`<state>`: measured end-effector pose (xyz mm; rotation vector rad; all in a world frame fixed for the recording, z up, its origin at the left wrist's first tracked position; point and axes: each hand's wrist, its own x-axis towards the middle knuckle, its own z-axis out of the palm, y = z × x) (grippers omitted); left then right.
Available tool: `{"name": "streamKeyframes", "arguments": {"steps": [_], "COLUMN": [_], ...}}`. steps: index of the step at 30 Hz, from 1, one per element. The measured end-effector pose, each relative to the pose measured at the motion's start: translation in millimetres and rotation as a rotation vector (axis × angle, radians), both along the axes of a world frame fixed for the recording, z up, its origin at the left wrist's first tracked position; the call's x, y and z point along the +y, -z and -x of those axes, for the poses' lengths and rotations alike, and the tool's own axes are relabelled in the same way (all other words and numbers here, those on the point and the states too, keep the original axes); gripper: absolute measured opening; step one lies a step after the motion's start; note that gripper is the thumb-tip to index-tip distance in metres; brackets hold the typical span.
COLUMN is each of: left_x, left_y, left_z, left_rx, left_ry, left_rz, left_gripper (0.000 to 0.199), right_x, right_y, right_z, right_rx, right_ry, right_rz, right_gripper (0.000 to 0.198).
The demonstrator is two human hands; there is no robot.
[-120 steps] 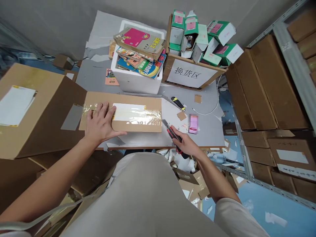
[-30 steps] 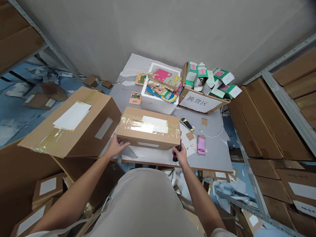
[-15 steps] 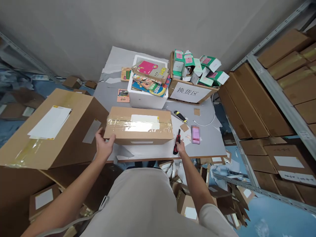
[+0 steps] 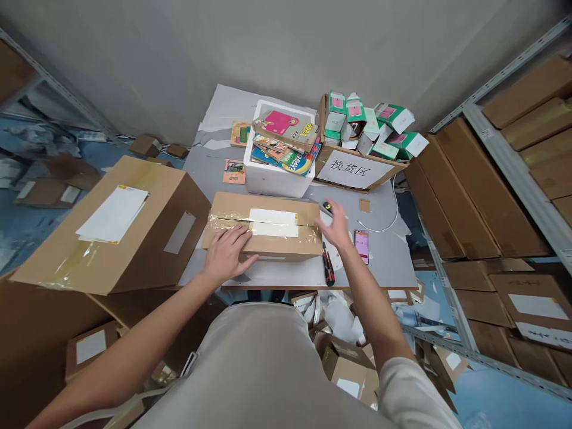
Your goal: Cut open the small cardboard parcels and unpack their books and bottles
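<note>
— Both hands are seen at a taped carton (image 4: 263,232) lying flat on the grey table (image 4: 384,268). How is the left hand (image 4: 227,253) placed?

— It is laid palm down, fingers spread, on the carton's near left corner; nothing is gripped by it.

— And the right hand (image 4: 336,226)?

— It is held open with loose fingers at the carton's right end, touching or just beside the top edge; which of the two cannot be told. Nothing is held in it.

— Where is the red box cutter (image 4: 328,269) found?

— It lies on the table just beside the carton's near right corner, below the right wrist, apart from both hands.

— What else is seen close by?

— A phone (image 4: 361,245) lies on the table right of that hand. A white label (image 4: 273,222) is stuck under clear tape on the carton's top. Behind the carton a white foam box (image 4: 277,179) is stacked with books (image 4: 286,140), and a larger carton (image 4: 120,232) stands to the left.
</note>
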<state>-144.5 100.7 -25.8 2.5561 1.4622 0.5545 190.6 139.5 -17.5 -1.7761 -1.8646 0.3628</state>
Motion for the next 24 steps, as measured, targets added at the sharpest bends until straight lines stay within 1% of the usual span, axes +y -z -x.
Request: {"name": "streamKeyframes", "arguments": {"steps": [1, 2, 3, 4, 6, 8, 9, 11, 12, 13, 14, 15, 16, 18, 19, 20, 22, 24], "left_x": [-2, -3, -4, -4, -6, -8, -10, -15, -17, -20, -22, -23, -24, -21, -16, -9, 15, 47], "left_y": [1.8, 3.1, 4.0, 4.4, 4.5, 4.1, 3.9, 3.1, 2.5, 1.6, 0.2, -1.7, -4.3, -12.2, -17.4, -23.1, -34.9, -44.1], "left_z": [1, 1, 2, 3, 4, 4, 4, 4, 3, 3, 3, 3, 3, 6, 9, 12, 21, 32], "left_rx": [0.005, 0.011, 0.013, 0.013, 0.008, 0.002, -0.001, -0.004, -0.008, -0.014, -0.024, -0.037, -0.053, -0.087, -0.102, -0.114, -0.126, -0.119], "left_ry": [0.004, 0.01, 0.013, 0.014, 0.016, 0.018, 0.021, 0.015, 0.006, -0.004, -0.012, -0.015, -0.012, 0.018, 0.033, 0.037, 0.009, -0.042], "left_rz": [0.004, 0.012, 0.021, 0.031, 0.044, 0.043, 0.038, 0.023, 0.015, 0.009, 0.005, 0.005, 0.009, 0.04, 0.06, 0.074, 0.065, 0.039], "left_gripper": [0.056, 0.055, 0.054, 0.053, 0.051, 0.051, 0.051, 0.051, 0.051, 0.051, 0.052, 0.053, 0.054, 0.058, 0.061, 0.062, 0.06, 0.054], "right_x": [10, 17, 21, 24, 27, 37, 46, 69, 80, 90, 97, 102, 104, 100, 96, 90, 77, 62], "right_y": [-13, -22, -28, -32, -38, -46, -51, -60, -62, -61, -58, -51, -44, -27, -21, -17, -17, -27], "right_z": [14, 27, 39, 49, 57, 54, 51, 47, 48, 50, 54, 59, 63, 69, 69, 68, 64, 61], "right_rx": [-0.113, -0.228, -0.336, -0.431, -0.555, -0.603, -0.609, -0.589, -0.569, -0.543, -0.512, -0.481, -0.446, -0.386, -0.369, -0.361, -0.355, -0.354], "right_ry": [-0.155, -0.256, -0.335, -0.387, -0.44, -0.409, -0.349, -0.158, -0.069, -0.006, 0.024, 0.025, 0.006, -0.052, -0.073, -0.09, -0.123, -0.171], "right_rz": [0.041, 0.089, 0.138, 0.175, 0.213, 0.237, 0.243, 0.213, 0.169, 0.116, 0.08, 0.077, 0.12, 0.293, 0.358, 0.391, 0.362, 0.291], "right_gripper": [0.082, 0.087, 0.088, 0.085, 0.068, 0.048, 0.043, 0.044, 0.047, 0.051, 0.055, 0.058, 0.057, 0.053, 0.054, 0.056, 0.062, 0.066]}}
